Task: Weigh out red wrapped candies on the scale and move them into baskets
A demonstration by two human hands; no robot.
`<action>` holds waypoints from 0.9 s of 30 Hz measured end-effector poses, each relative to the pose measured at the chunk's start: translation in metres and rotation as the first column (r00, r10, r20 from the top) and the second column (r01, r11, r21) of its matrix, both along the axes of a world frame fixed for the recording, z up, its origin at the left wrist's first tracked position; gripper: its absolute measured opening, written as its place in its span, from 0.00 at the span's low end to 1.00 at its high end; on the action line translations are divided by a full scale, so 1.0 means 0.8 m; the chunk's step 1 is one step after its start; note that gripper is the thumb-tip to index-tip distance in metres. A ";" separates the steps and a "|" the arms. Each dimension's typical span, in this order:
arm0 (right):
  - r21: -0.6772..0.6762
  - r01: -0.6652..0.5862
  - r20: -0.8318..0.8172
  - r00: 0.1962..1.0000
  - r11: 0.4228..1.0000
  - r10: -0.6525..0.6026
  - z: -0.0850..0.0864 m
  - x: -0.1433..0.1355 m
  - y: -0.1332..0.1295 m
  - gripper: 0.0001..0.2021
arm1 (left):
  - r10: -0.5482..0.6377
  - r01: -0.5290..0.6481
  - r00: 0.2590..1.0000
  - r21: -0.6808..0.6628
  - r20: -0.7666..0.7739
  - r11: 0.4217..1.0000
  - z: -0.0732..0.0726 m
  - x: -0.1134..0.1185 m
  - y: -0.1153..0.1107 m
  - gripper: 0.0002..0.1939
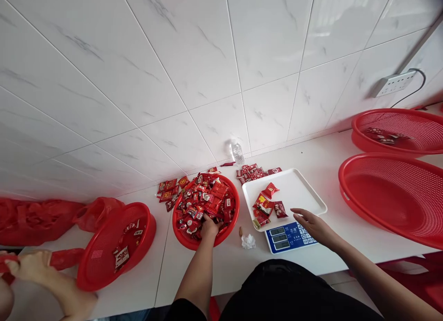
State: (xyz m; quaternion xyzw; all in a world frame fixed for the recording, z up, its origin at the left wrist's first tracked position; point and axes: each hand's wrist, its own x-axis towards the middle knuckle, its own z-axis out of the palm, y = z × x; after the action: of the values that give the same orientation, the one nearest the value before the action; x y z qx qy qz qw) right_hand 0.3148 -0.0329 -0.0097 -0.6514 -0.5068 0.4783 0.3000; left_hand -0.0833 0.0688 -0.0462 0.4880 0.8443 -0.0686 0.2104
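My left hand [209, 226] reaches into a round red basket [236, 205] heaped with small red packets [207, 198]. Its fingertips are among the packets, and whether they pinch one is hidden. My right hand [309, 223] hovers over the front right edge of a white tray [304, 189], fingers apart, holding nothing. The tray sits on a blue and white digital scale [289, 238]. Several red packets [265, 205] lie at the tray's left side, one of them close to the right hand's fingertips.
Two red baskets [387, 196] stand at the right, another red basket [100, 261] at the left. Beside it, another person's hands [31, 265] hold red plastic. Behind are a clear bottle [237, 153] and more packets [251, 172]; crumpled tissue [248, 241] lies in front.
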 end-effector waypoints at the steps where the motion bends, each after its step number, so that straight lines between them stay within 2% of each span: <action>1: -0.016 -0.007 -0.015 1.000 1.000 0.007 0.001 0.000 -0.001 0.23 | -0.006 0.006 1.000 -0.005 -0.003 1.000 0.001 0.000 0.002 0.49; 4: -0.047 -0.028 -0.061 0.998 0.998 0.025 0.005 -0.002 -0.004 0.23 | -0.026 0.027 0.999 -0.041 0.021 0.999 0.004 0.003 0.009 0.53; 7: -0.045 -0.034 -0.095 0.995 0.998 0.029 0.008 -0.007 -0.003 0.24 | -0.009 0.012 0.999 -0.046 0.051 0.999 0.004 0.008 0.015 0.50; 13: -0.028 -0.083 -0.138 0.987 0.996 0.078 0.014 -0.011 0.001 0.25 | -0.061 0.058 0.996 0.044 0.066 0.997 0.013 0.003 0.015 0.29; 16: -0.060 -0.087 -0.146 0.986 0.994 0.078 0.015 -0.009 -0.001 0.25 | -0.105 0.097 0.984 0.067 0.141 0.993 0.023 -0.008 0.005 0.15; 18: -0.077 -0.079 -0.138 0.988 0.994 0.068 0.014 -0.008 -0.004 0.25 | -0.131 0.119 0.968 0.069 0.215 0.991 0.029 -0.015 -0.005 0.10; 23: -0.080 -0.085 -0.148 0.986 0.993 0.072 0.009 -0.007 -0.007 0.24 | -0.136 0.119 0.917 0.068 0.374 0.991 0.044 -0.024 -0.024 0.13; 27: -0.049 -0.097 -0.111 0.990 0.994 0.091 0.009 -0.009 -0.002 0.25 | -0.151 0.096 0.847 0.132 0.509 0.987 0.070 -0.016 -0.023 0.12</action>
State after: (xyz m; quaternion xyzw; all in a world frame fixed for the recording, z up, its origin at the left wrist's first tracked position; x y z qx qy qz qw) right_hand 0.3077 -0.0348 -0.0027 -0.6078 -0.5068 0.5400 0.2867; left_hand -0.0965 0.0504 0.0099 0.5518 0.7259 0.0945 0.3995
